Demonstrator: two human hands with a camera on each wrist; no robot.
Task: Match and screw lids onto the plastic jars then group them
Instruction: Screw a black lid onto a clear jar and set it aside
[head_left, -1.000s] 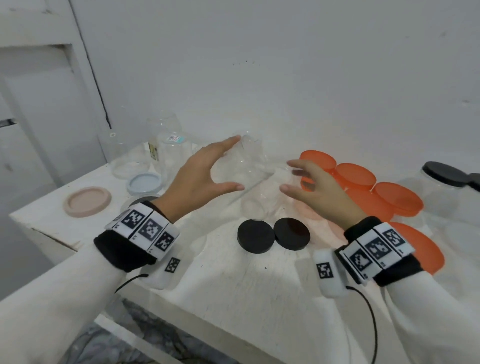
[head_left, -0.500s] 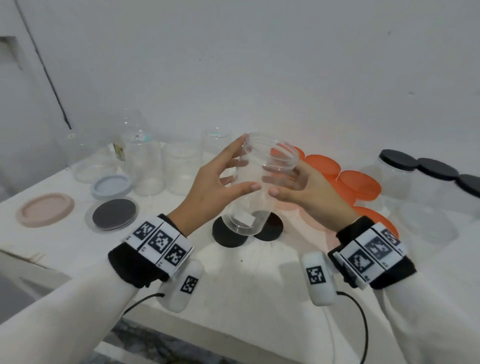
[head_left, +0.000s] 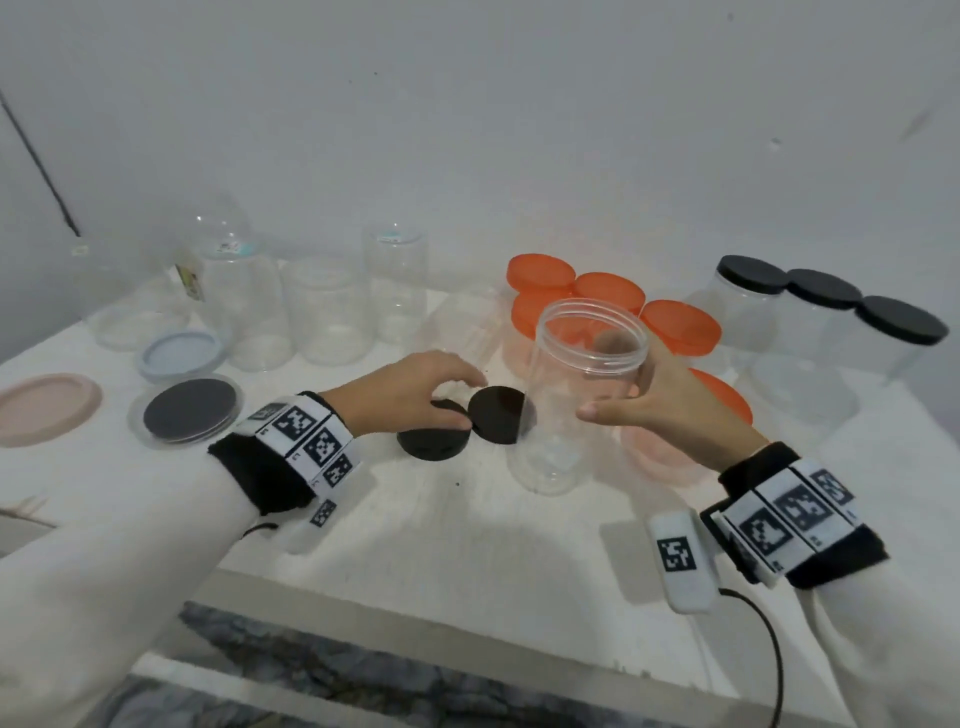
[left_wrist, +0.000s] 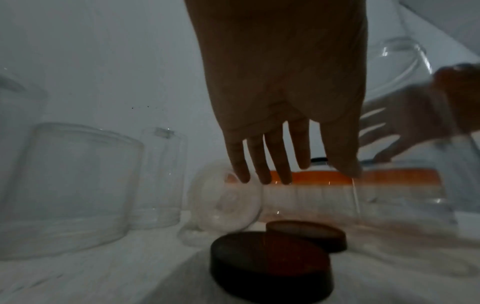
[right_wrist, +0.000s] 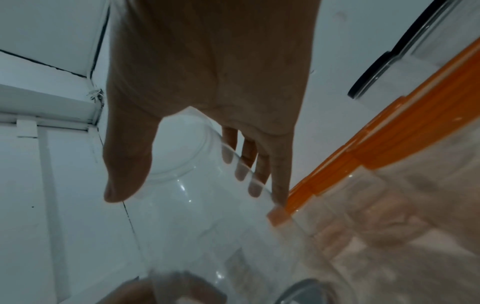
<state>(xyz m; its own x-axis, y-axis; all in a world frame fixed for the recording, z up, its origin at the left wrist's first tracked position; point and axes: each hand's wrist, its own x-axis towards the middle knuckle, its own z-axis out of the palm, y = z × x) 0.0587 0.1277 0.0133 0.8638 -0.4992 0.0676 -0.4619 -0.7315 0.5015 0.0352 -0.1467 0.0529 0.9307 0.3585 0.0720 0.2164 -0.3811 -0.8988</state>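
My right hand grips an open clear plastic jar near its rim, thumb on the near side and fingers behind it, holding it upright just above the table. In the right wrist view the jar fills the space under that hand. Two black lids lie side by side left of the jar: a near one and a farther one. My left hand hovers over the near lid with fingers extended, holding nothing; the other lid lies beyond.
Several orange-lidded jars stand behind the held jar, three black-lidded jars at the far right. Open clear jars line the back left. A light blue lid, a pink lid and a dark lid lie at the left.
My left hand has let go of the jar and dropped to the black lids. The right hand alone now holds the jar, lower and to the right.
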